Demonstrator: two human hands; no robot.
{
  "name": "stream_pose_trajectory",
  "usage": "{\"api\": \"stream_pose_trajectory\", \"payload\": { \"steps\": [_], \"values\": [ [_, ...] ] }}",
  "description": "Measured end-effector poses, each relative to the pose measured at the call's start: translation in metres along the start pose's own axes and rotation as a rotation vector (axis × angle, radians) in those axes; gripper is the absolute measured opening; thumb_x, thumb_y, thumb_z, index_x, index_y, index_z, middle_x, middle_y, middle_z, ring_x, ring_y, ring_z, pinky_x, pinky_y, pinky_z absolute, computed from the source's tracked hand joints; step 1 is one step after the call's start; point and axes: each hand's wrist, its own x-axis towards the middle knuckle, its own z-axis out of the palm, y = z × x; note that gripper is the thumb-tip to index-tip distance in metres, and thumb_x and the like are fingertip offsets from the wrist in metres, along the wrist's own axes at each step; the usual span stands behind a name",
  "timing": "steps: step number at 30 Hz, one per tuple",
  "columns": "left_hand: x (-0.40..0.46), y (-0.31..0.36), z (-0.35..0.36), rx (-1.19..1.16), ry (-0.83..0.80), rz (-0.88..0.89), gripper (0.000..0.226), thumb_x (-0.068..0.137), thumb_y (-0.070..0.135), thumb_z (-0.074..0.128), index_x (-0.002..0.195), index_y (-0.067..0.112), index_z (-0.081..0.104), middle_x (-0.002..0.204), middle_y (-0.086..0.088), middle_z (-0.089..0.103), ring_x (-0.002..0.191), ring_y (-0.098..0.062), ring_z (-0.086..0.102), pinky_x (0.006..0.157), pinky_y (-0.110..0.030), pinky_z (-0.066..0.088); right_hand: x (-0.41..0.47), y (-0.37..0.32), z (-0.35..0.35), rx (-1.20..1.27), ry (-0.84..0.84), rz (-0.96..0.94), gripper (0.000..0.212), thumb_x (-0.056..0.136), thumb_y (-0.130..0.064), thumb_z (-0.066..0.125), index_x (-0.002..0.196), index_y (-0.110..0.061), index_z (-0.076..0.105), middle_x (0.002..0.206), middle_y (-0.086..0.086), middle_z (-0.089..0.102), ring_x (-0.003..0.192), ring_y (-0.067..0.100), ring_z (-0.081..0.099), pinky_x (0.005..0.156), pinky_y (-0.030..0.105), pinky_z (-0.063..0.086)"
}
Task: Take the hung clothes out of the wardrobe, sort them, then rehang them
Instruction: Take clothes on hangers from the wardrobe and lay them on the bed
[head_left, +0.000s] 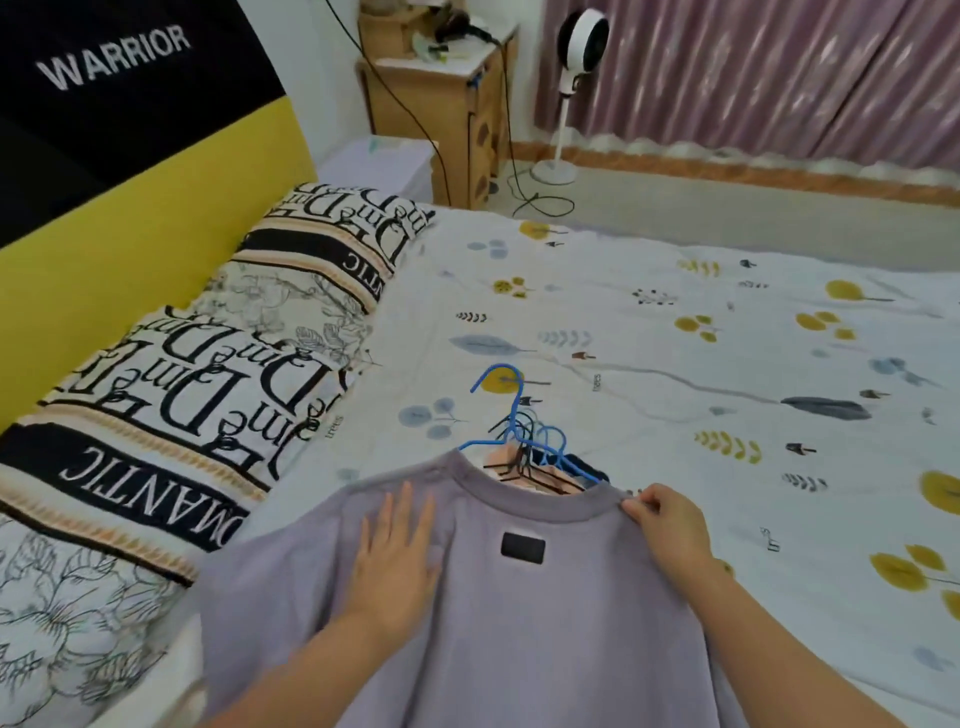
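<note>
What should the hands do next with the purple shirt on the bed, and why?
Probably lift the collar off the blue hanger. The right hand already pinches the purple shirt at its neckline, the left hand presses it flat, and the hanger's hook still pokes out of the neck, so the shirt seems ready to slide free for sorting.

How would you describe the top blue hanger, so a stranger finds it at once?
On the bed sheet, look just beyond the collar of the lilac shirt. The blue hanger tops a pile of hangers there; its hook rises highest, unlike the black ones.
</note>
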Motion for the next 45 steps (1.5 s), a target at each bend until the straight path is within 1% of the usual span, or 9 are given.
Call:
{"api": "stream_pose_trajectory", "payload": {
  "steps": [5,8,11,14,20,24,26,31,45],
  "values": [
    [0.012,0.004,0.076,-0.001,-0.192,-0.053,0.068,0.062,0.055,0.05,0.119,0.018,0.045,0.114,-0.013,0.067,0.105,-0.036,0.062,0.074,-0.049,0.054,0.027,0.039,0.05,-0.051,-0.057,0.073,0.014,0.084,-0.019,0.064,0.071,-0.014,0.06,0.074,0.004,0.06,0.083,0.027,0.059,0.067,0.032,0.037],
    [0.014,0.004,0.101,0.002,-0.292,-0.063,0.068,0.067,0.056,0.033,0.121,0.018,0.052,0.117,-0.014,0.066,0.104,-0.037,0.063,0.101,-0.047,0.026,0.027,0.048,0.071,-0.24,0.046,-0.031,0.007,0.083,-0.014,0.064,0.085,-0.009,0.068,0.088,0.013,0.063,0.095,0.036,0.058,0.076,0.038,0.039],
    [0.02,0.001,0.116,-0.012,-0.278,-0.069,0.069,0.082,0.063,0.025,0.131,0.017,0.04,0.131,-0.016,0.054,0.131,-0.039,0.031,0.114,-0.039,-0.007,0.0,0.042,0.097,-0.446,0.167,-0.162,0.037,0.075,-0.022,0.058,0.11,-0.008,0.061,0.113,0.023,0.059,0.11,0.036,0.047,0.09,0.049,0.03],
    [0.025,0.001,0.124,-0.072,-0.348,-0.098,0.069,0.09,0.064,0.001,0.141,0.021,0.021,0.141,-0.009,0.035,0.145,-0.028,-0.009,0.114,-0.039,-0.011,-0.032,0.041,0.128,-0.542,0.015,-0.221,0.067,0.068,-0.045,0.04,0.124,-0.009,0.049,0.128,0.027,0.053,0.123,0.037,0.037,0.094,0.057,0.021],
    [0.04,0.001,0.131,0.011,-0.431,-0.127,0.085,0.085,0.067,-0.005,0.14,0.017,0.037,0.142,-0.016,0.043,0.136,-0.039,0.026,0.11,-0.044,0.006,-0.02,0.05,0.146,-0.701,-0.287,-0.141,0.074,0.072,-0.052,0.036,0.124,-0.006,0.06,0.133,0.025,0.05,0.125,0.041,0.035,0.096,0.062,0.014],
    [0.048,-0.001,0.105,0.018,-0.546,-0.134,0.081,0.085,0.069,0.009,0.147,0.023,-0.015,0.153,-0.006,-0.025,0.143,-0.031,-0.015,0.115,-0.046,0.0,-0.015,0.033,0.125,-0.733,-0.349,-0.124,0.072,0.095,-0.051,0.03,0.151,-0.016,0.004,0.157,0.017,-0.009,0.145,0.036,-0.006,0.111,0.06,0.001],
    [0.05,-0.002,0.085,0.012,-0.571,-0.104,0.069,0.096,0.051,0.026,0.149,0.022,-0.007,0.157,-0.006,-0.014,0.144,-0.031,-0.009,0.116,-0.044,0.006,-0.017,0.026,0.108,-0.733,-0.423,-0.107,0.064,0.098,-0.044,0.032,0.151,-0.02,0.004,0.158,0.011,-0.011,0.146,0.03,-0.006,0.113,0.054,0.008],
    [0.038,-0.008,0.032,-0.041,-0.501,-0.056,0.042,0.097,0.033,0.035,0.134,0.013,0.042,0.14,-0.01,0.043,0.129,-0.027,0.039,0.105,-0.033,0.035,-0.037,0.002,0.067,-0.577,-0.381,-0.186,0.031,0.093,-0.013,0.037,0.118,-0.016,0.056,0.124,0.004,0.06,0.112,0.023,0.056,0.091,0.031,0.045],
    [-0.131,-0.025,-0.15,-0.254,-0.542,0.035,0.04,0.097,0.035,0.041,0.133,0.019,0.045,0.135,0.0,0.051,0.123,-0.015,0.047,0.096,-0.019,0.035,-0.224,-0.091,-0.042,-0.554,-0.521,-0.212,0.04,0.095,-0.027,0.041,0.135,-0.02,0.044,0.14,0.005,0.046,0.127,0.023,0.045,0.101,0.03,0.037]
  ]
}}
